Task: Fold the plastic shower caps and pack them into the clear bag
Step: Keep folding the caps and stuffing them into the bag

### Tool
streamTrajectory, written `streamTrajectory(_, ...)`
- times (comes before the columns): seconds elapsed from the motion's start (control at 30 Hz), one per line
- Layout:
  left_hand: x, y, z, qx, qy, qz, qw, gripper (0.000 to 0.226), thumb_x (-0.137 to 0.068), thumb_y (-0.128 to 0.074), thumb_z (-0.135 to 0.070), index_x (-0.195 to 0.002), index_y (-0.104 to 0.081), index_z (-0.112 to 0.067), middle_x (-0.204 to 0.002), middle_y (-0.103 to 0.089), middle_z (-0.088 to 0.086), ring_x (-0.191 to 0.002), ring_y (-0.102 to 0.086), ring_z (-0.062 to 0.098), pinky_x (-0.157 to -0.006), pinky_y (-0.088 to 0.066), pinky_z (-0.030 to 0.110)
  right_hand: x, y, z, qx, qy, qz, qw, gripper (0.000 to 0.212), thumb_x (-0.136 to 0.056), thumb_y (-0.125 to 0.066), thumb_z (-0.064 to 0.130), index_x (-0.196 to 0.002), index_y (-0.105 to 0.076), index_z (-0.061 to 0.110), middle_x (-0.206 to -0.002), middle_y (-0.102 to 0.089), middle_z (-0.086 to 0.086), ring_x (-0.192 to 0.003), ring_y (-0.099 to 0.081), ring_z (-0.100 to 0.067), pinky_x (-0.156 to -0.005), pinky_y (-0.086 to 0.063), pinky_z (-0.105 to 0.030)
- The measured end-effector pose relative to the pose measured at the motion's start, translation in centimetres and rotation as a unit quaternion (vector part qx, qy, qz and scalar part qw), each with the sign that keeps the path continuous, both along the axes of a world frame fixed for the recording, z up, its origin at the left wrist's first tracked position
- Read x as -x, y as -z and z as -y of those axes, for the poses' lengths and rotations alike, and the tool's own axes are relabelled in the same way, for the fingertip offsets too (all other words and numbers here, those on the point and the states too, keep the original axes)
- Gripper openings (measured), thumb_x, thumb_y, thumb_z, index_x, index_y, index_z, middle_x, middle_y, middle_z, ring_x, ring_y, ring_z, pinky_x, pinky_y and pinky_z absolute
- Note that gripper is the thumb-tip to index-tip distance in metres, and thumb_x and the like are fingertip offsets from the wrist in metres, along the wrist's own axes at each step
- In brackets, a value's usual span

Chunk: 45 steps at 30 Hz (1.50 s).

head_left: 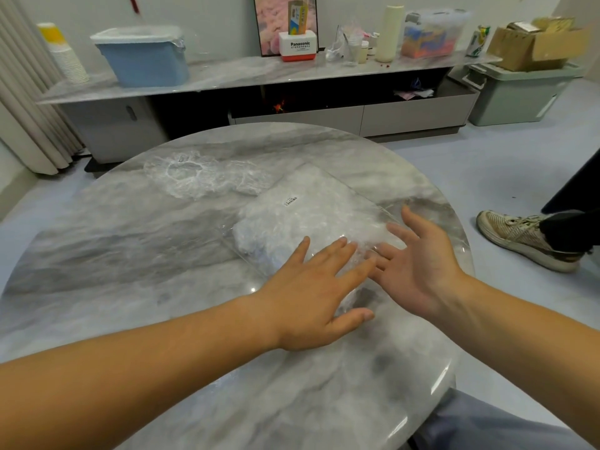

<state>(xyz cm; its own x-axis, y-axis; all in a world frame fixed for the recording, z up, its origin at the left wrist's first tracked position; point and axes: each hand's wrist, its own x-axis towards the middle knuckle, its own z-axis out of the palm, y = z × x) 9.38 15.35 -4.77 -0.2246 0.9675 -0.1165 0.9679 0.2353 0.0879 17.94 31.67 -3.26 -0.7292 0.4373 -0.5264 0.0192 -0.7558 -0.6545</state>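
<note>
Fingers (337,254) on both hands are straight and spread, gripping nothing. On the round table (130,254) the stuffed clear bag (311,209) lies cornerwise. A loose shower cap (194,177) sits beyond the bag's far-left edge, nearer the left hand (311,300), which rests flat on the bag's near corner. The right hand (418,267) touches the bag's near-right edge, palm turned inward.

So the stuffed clear plastic bag (311,206) sits by the right edge of the round grey marble table (130,254), with a loose crumpled plastic shower cap (194,177) behind-left of it, toward the far edge.
</note>
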Motion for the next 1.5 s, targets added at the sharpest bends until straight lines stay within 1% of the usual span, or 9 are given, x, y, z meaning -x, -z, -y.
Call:
streamTrajectory(0.2,0.2,0.3,0.6,0.007,0.001,-0.008,1.0,0.076,-0.095,-0.012,-0.07,-0.158,0.01,-0.033,-0.168,0.014,0.0,-0.153,0.02,0.013,-0.124,0.005,0.052,-1.5,-1.1,-0.4,-0.048,-0.039,0.017,0.998,0.079,-0.097,-0.06,0.046,-0.161,-0.016,0.027,-0.143,-0.046,-0.035,-0.122,-0.058,-0.048,-0.108,-0.046,-0.054)
streamTrajectory(0.33,0.5,0.3,1.2,-0.01,0.007,-0.001,1.0,0.075,-0.098,-0.016,-0.068,-0.159,0.006,-0.031,-0.168,0.011,-0.001,-0.153,0.019,0.012,-0.125,0.003,0.05,-2.5,-2.5,-1.6,-0.125,-0.06,0.072,0.988,0.065,-0.102,-0.052,0.046,-0.156,-0.022,0.024,-0.117,-0.066,-0.035,-0.099,-0.07,-0.051,-0.098,-0.052,-0.056)
streamTrajectory(0.47,1.3,-0.3,2.1,-0.053,0.014,0.035,0.998,0.072,-0.101,-0.025,-0.062,-0.161,-0.004,-0.028,-0.169,0.009,-0.003,-0.152,0.018,0.009,-0.126,0.006,0.041,-2.5,-3.5,-2.7,-0.334,-0.126,0.192,0.914,0.046,-0.105,-0.046,0.045,-0.14,-0.045,0.014,-0.089,-0.076,-0.022,-0.078,-0.075,-0.043,-0.081,-0.059,-0.051)
streamTrajectory(0.63,4.2,-2.2,4.2,-0.109,-0.125,0.128,0.978,0.068,-0.099,-0.025,-0.062,-0.159,-0.021,-0.029,-0.167,-0.013,-0.009,-0.153,-0.006,0.006,-0.124,-0.006,0.027,-0.1,-4.6,-1.0,-0.543,-0.139,0.14,0.816,0.027,-0.104,-0.05,0.035,-0.104,-0.065,0.012,-0.062,-0.07,-0.006,-0.057,-0.07,-0.025,-0.052,-0.055,-0.037)
streamTrajectory(0.83,14.4,-1.1,7.8,-0.143,-0.322,0.17,0.92,0.054,-0.102,-0.033,-0.058,-0.136,-0.055,-0.023,-0.144,-0.049,-0.001,-0.133,-0.046,0.02,-0.111,-0.036,0.036,8.8,-5.2,4.9,-0.66,-0.259,0.044,0.704,0.04,-0.096,-0.048,0.051,-0.095,-0.069,0.017,-0.091,-0.073,-0.004,-0.089,-0.069,-0.025,-0.082,-0.059,-0.051)
streamTrajectory(1.0,22.3,0.8,11.4,-0.052,-0.353,0.128,0.925,0.048,-0.106,-0.033,-0.045,-0.145,-0.05,-0.023,-0.166,-0.02,0.004,-0.153,-0.017,0.021,-0.122,-0.02,0.039,18.3,-2.9,10.0,-0.652,-0.369,0.033,0.661,0.059,-0.107,-0.035,0.047,-0.12,-0.062,-0.003,-0.122,-0.066,-0.016,-0.114,-0.061,-0.031,-0.1,-0.047,-0.044)
streamTrajectory(1.13,27.2,2.6,12.4,-0.002,-0.322,0.079,0.944,0.051,-0.107,-0.031,-0.04,-0.156,-0.035,-0.026,-0.169,0.002,0.001,-0.155,0.004,0.016,-0.123,-0.001,0.033,25.7,0.0,12.3,-0.621,-0.394,0.038,0.676,0.063,-0.107,-0.024,0.054,-0.139,-0.059,0.013,-0.159,-0.039,-0.007,-0.15,-0.03,-0.026,-0.122,-0.026,-0.046)
streamTrajectory(1.27,32.7,4.6,12.5,-0.025,-0.332,0.057,0.941,0.058,-0.105,-0.032,-0.039,-0.16,-0.019,-0.025,-0.169,0.003,0.002,-0.155,0.004,0.016,-0.126,-0.002,0.035,30.7,2.4,13.4,-0.635,-0.398,0.012,0.662,0.065,-0.109,-0.021,0.048,-0.139,-0.055,0.002,-0.161,-0.035,-0.008,-0.155,-0.013,-0.017,-0.126,-0.009,-0.036)
streamTrajectory(1.5,36.5,5.9,15.0,-0.035,-0.305,0.083,0.948,0.07,-0.08,-0.019,-0.057,-0.131,-0.054,-0.024,-0.132,-0.053,-0.006,-0.123,-0.049,0.017,-0.107,-0.042,0.043,34.8,4.6,14.4,-0.67,-0.438,-0.003,0.6,0.06,-0.108,-0.021,0.05,-0.137,-0.058,0.013,-0.16,-0.037,-0.005,-0.155,-0.01,-0.016,-0.12,-0.005,-0.026)
